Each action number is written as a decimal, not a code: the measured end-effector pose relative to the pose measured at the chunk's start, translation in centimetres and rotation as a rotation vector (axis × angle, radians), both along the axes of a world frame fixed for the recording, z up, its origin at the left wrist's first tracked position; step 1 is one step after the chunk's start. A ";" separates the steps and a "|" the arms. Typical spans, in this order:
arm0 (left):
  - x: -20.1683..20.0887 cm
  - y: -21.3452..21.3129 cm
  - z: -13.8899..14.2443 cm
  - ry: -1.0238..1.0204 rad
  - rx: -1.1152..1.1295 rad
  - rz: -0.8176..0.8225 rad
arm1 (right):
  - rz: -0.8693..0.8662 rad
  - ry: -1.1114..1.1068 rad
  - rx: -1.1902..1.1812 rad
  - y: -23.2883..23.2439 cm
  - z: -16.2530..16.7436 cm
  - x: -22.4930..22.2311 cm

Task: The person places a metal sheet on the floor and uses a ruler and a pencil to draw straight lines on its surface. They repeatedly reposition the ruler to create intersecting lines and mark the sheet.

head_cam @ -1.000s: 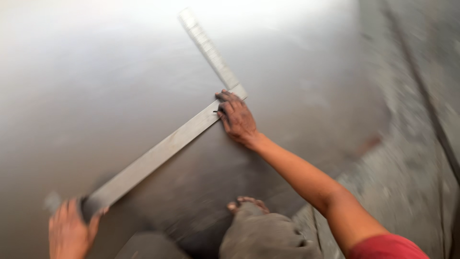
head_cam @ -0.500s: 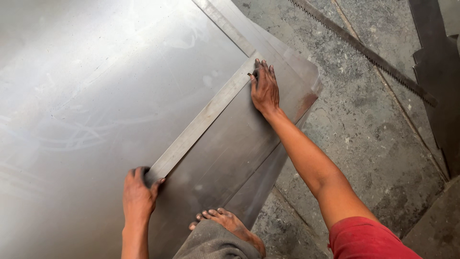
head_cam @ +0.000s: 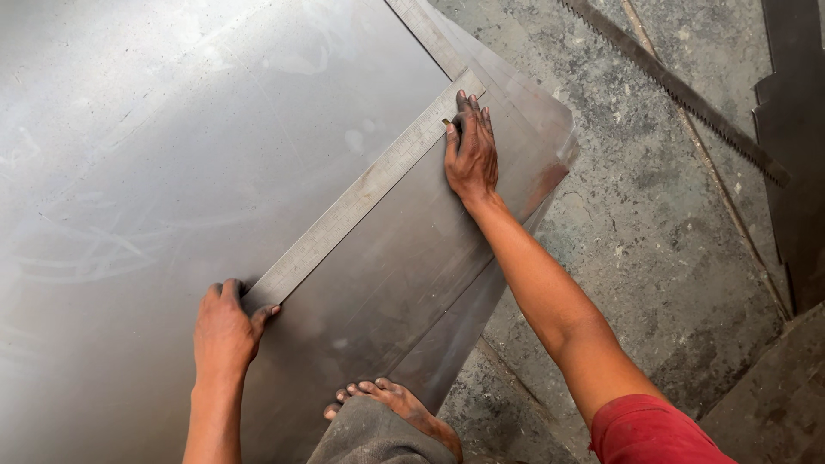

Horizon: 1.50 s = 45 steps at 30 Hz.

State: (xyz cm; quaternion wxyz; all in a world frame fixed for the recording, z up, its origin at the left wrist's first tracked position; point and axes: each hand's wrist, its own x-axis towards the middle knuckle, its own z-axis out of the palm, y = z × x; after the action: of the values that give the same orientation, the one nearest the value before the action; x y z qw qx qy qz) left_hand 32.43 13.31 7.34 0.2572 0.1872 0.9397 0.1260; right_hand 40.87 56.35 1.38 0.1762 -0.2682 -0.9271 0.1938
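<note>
The left hand (head_cam: 225,331) rests at the near end of a long metal ruler (head_cam: 361,196), its fingers (head_cam: 230,292) curled over that end and pressing it down onto a big steel sheet (head_cam: 172,146). The right hand (head_cam: 471,156) lies flat at the ruler's far end, fingers (head_cam: 468,107) stretched out close together, their tips just beside the corner where the ruler meets a second arm (head_cam: 421,30) of the same square running away to the top edge. Neither hand grips anything; both hold the ruler by pressure alone. The ruler lies slantwise across the sheet from the left fingers up to the right ones. Under the right palm, smaller sheets (head_cam: 507,155) stick out past the big one onto the concrete floor (head_cam: 653,223). A bare foot (head_cam: 391,402) stands on the sheet between the two arms. Well beyond the right fingers, a toothed metal strip (head_cam: 679,86) lies on the floor.
</note>
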 end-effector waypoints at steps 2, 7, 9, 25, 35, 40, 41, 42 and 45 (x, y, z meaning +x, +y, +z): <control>0.0 0.1 -0.1 0.009 -0.008 -0.001 | 0.000 0.006 0.002 -0.2 0.1 0.0; -0.5 0.1 -1.4 -0.013 -0.024 0.001 | -0.018 0.005 -0.011 -0.2 0.1 0.0; -0.4 -0.3 -2.6 -0.014 -0.037 -0.002 | -0.070 -0.018 0.007 -0.3 0.8 -0.3; 0.1 5.0 -2.7 0.021 -0.285 0.344 | 1.070 -0.153 -0.334 -36.0 2.1 2.0; -0.3 4.3 -0.3 -0.045 -0.312 0.329 | 1.003 -0.169 -0.130 -37.9 3.7 0.9; -0.4 3.8 -0.2 -0.082 -0.285 0.301 | 0.997 -0.165 -0.170 -37.9 3.3 1.1; -0.4 3.8 -0.2 -0.082 -0.281 0.308 | 0.998 -0.166 -0.185 -37.8 3.2 1.3; -0.4 3.8 -0.2 -0.082 -0.274 0.315 | 0.995 -0.147 -0.179 -37.8 3.0 1.4; -0.6 3.9 -0.3 -0.060 -0.307 0.306 | 1.000 -0.132 -0.129 -37.7 2.6 1.0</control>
State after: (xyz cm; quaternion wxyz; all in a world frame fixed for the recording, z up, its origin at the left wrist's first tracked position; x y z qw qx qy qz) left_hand 31.86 17.21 7.00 0.2882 -0.0030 0.9573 0.0245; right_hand 41.92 18.65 3.98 -0.0140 0.1865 -0.9373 0.2942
